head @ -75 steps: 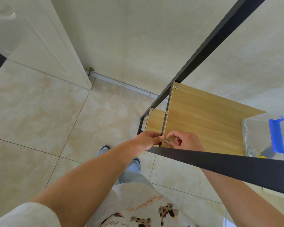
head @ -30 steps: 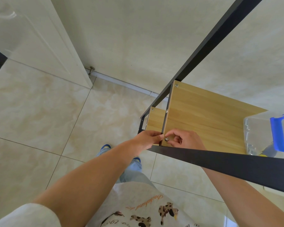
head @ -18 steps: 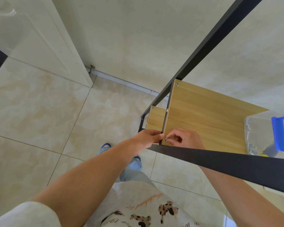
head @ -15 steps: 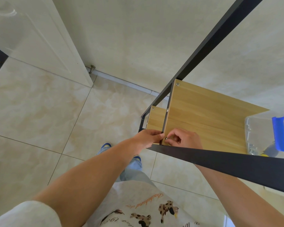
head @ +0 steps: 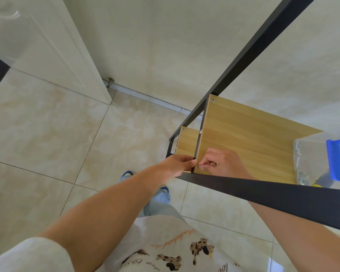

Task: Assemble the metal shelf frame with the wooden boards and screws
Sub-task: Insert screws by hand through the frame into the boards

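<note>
Fingers (head: 204, 166) of our right hand (head: 222, 162) pinch the screw (head: 199, 165) at the near left corner of the board (head: 249, 142), its head just showing, its shaft seemingly pointing down into the wood. Just left of the screw, our left hand (head: 177, 165) curls round the frame (head: 197, 146), bracing it. The right hand is the one on the screw, so the twisting likely falls to it. Two more screws sit further along that same edge. At the board's right end stands a box (head: 310, 160).
</note>
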